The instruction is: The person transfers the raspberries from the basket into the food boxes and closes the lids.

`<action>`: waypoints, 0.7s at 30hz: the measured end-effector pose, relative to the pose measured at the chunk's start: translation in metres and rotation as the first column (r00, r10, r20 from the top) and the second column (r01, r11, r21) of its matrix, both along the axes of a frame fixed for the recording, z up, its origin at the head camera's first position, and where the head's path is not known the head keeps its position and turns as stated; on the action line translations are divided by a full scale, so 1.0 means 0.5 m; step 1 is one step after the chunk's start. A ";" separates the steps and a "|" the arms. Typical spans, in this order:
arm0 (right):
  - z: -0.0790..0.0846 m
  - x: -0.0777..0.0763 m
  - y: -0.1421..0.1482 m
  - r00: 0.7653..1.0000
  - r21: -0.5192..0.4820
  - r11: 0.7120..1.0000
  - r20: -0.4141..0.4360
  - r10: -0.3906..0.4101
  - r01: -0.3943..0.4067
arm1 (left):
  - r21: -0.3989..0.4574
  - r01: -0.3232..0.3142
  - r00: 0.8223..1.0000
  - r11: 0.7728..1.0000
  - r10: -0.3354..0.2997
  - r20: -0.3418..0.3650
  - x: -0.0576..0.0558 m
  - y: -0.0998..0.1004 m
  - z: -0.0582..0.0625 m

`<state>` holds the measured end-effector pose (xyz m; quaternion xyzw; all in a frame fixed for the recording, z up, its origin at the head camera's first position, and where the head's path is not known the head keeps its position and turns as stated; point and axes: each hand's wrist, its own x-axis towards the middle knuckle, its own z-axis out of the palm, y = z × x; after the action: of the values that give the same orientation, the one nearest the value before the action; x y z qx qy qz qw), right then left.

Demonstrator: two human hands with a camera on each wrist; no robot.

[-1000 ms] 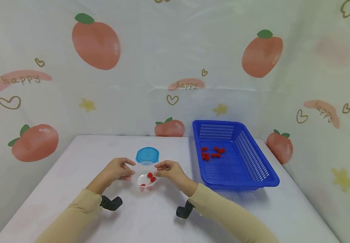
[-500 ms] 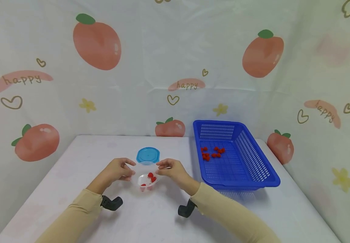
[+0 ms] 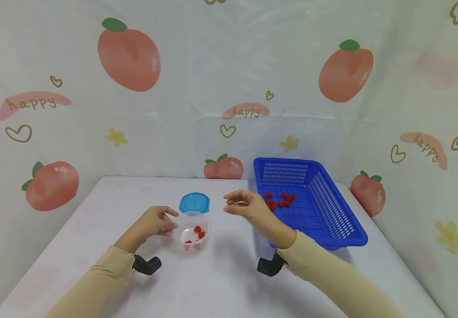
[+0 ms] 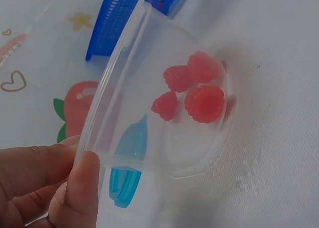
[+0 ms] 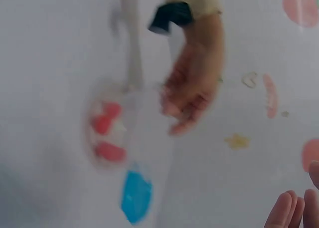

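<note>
A clear round plastic tub (image 3: 182, 224) stands on the white table, holding several red raspberries (image 4: 204, 104) at its bottom. My left hand (image 3: 154, 221) pinches the tub's rim at its left side, thumb and fingers on either side of the edge in the left wrist view. To the right of the tub, my right hand (image 3: 254, 213) is raised over the table beside the basket, its fingers extended and nothing between them. Just behind the tub lies a blue lid (image 3: 194, 202).
At the right stands a blue slotted basket (image 3: 316, 214) with several more raspberries (image 3: 284, 203) gathered toward its left side. Behind the table hangs a white curtain (image 3: 181, 132) with a fruit print.
My right hand has let go of the tub and moved right, toward the basket. The left hand keeps its grip on the rim, and the tub stays in place.
</note>
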<state>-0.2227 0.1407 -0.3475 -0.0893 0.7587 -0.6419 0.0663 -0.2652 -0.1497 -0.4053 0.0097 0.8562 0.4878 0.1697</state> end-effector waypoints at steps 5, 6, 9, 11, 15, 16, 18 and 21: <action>0.067 -0.038 0.076 0.993 -0.036 0.994 -0.048 -0.106 0.104 | -0.005 -0.006 1.000 1.000 0.006 0.000 0.000 0.001 -0.001; 0.079 -0.048 0.093 0.991 -0.050 0.991 -0.049 -0.125 0.123 | -0.006 -0.006 1.000 1.000 0.006 0.000 0.000 0.001 -0.001; 0.103 -0.078 0.140 0.983 -0.076 0.981 -0.044 -0.180 0.176 | -0.009 -0.009 1.000 1.000 0.009 -0.001 -0.001 0.002 -0.001; 0.110 -0.095 0.166 0.979 -0.084 0.976 -0.028 -0.203 0.200 | -0.011 -0.005 1.000 1.000 0.005 -0.006 -0.001 0.001 -0.002; 0.101 -0.122 0.209 0.977 -0.065 0.975 -0.004 -0.213 0.213 | -0.015 -0.010 1.000 1.000 0.010 -0.005 0.000 0.001 -0.002; 0.095 -0.129 0.219 0.977 -0.049 0.976 0.000 -0.215 0.214 | -0.015 -0.006 1.000 1.000 0.006 -0.006 0.000 0.001 -0.002; 0.082 -0.143 0.235 0.976 -0.018 0.976 0.008 -0.218 0.218 | -0.010 -0.006 1.000 1.000 0.006 -0.004 0.000 0.001 -0.002; 0.059 -0.163 0.256 0.972 0.064 0.971 0.021 -0.232 0.230 | -0.002 -0.004 1.000 1.000 0.004 -0.003 0.000 -0.002 -0.002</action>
<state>-0.3044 0.2689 -0.3180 0.0109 0.7823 -0.6228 0.0047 -0.2655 -0.1506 -0.4065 0.0084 0.8569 0.4874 0.1676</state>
